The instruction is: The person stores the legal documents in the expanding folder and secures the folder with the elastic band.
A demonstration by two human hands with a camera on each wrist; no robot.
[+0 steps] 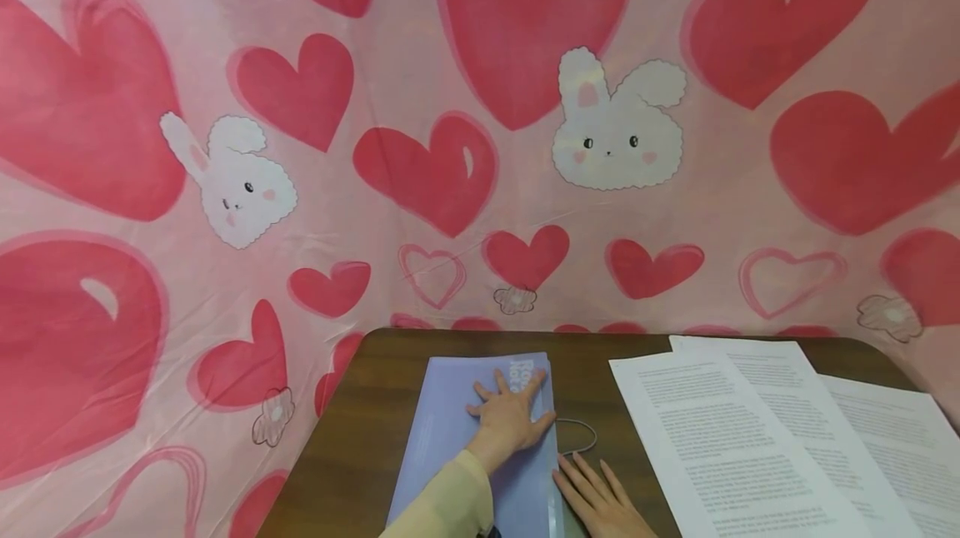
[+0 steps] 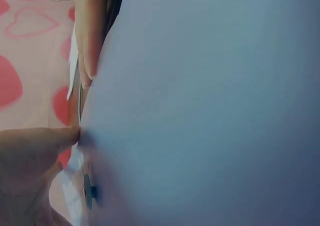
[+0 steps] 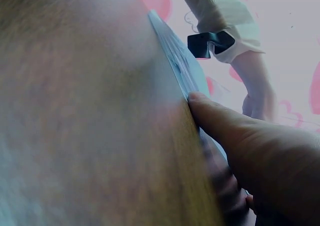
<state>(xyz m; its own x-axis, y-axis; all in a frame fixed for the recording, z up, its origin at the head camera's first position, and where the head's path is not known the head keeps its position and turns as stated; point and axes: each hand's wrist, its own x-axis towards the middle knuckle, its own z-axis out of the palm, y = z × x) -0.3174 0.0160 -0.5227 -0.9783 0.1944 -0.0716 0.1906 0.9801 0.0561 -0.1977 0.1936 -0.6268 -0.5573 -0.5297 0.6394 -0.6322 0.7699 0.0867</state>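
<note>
A lavender folder (image 1: 442, 430) with pale lettering near its top right corner lies closed on the dark wooden table (image 1: 337, 430). My left hand (image 1: 506, 421) rests on its cover near the upper right, fingers spread. Along the folder's right edge, my right hand (image 1: 600, 500) lies low with straight fingers. In the right wrist view its thumb (image 3: 215, 118) touches the folder's layered side (image 3: 175, 56). A thin grey cord (image 1: 595, 438) loops out from that edge. The left wrist view shows a small round button (image 2: 88, 192) on the folder's edge.
Several printed sheets (image 1: 720, 430) overlap on the right part of the table, close to my right hand. Behind the table hangs a pink cloth (image 1: 525, 205) with red hearts and white rabbits.
</note>
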